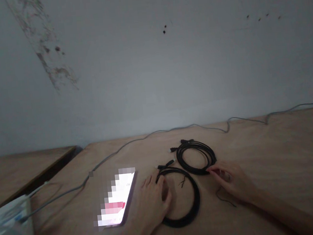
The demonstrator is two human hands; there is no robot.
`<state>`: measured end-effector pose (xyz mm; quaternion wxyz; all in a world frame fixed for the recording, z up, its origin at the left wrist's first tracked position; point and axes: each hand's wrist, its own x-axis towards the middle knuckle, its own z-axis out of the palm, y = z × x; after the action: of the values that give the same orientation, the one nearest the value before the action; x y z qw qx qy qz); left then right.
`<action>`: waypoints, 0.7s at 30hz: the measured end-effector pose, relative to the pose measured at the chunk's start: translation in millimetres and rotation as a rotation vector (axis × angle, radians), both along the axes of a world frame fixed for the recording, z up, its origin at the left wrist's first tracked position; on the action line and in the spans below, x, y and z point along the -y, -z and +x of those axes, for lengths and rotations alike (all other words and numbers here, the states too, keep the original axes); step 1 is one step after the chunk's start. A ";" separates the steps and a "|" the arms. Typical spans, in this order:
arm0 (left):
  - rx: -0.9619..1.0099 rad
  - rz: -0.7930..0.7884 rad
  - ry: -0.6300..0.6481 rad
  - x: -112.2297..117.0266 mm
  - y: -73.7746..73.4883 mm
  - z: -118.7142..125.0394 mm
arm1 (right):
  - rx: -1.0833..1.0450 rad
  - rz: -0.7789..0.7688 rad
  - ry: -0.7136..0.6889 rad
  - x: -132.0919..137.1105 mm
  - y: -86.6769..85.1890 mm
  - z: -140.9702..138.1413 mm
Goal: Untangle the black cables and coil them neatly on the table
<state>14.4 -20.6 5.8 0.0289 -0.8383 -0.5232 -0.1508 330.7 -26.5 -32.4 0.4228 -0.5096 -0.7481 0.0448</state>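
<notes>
The fingers of our right hand (232,181) are pinched, thumb to forefinger, on the lower right rim of the far coil (196,171), a ring of black cable lying flat on the table (259,148); whether every strand is caught between the tips, we cannot tell. The fingers of our left hand (152,196) lie loosely curved over the left side of the near coil (196,198), the thumb apart from the forefinger; the cable beneath is hidden, so we cannot tell whether they grip or merely rest.

For sound handling, we judge, the right pinch should take in the whole bundle, since one strand drawn alone would loosen the ring. The left hand serves best as a light weight, pressing without crushing.

Just below the right hand lies a thin dark strand (226,198), and inside the near coil a short dark tie (183,182); we should leave both free of the loops. The near plugs (166,165) and far plugs (187,141) sit close together between and above the rings, and may snag. Left of the left hand, the lit phone (119,195) stands clear of both coils; a grey cable (102,161) runs behind.
</notes>
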 end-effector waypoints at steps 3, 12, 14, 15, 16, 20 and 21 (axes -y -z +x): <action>0.002 -0.008 0.006 1.1 -1.8 0.4 | 0.012 -0.022 -0.034 1.7 -0.1 -2.5; 0.024 -0.063 -0.006 0.1 -5.9 0.5 | 0.083 -0.073 -0.124 6.5 -2.6 -6.4; 0.043 -0.050 0.007 -1.3 -4.2 -0.6 | 0.115 -0.074 -0.131 6.6 -2.8 -5.7; 0.055 -0.044 0.011 -2.2 -3.2 -1.2 | 0.126 -0.071 -0.135 6.5 -2.8 -5.3; 0.067 -0.039 0.015 -3.2 -2.4 -1.8 | 0.134 -0.064 -0.139 6.5 -2.9 -5.0; 0.143 -0.044 0.021 -6.2 -5.8 -2.0 | 0.143 -0.029 -0.124 7.5 -5.8 -5.9; 0.170 -0.041 0.007 -6.8 -8.5 -1.7 | 0.147 -0.026 -0.118 7.8 -7.2 -6.6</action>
<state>12.7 -13.8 14.3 -0.0333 -0.8246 -0.5239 -0.2107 324.1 -34.4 -25.2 0.3567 -0.4720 -0.8051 0.0417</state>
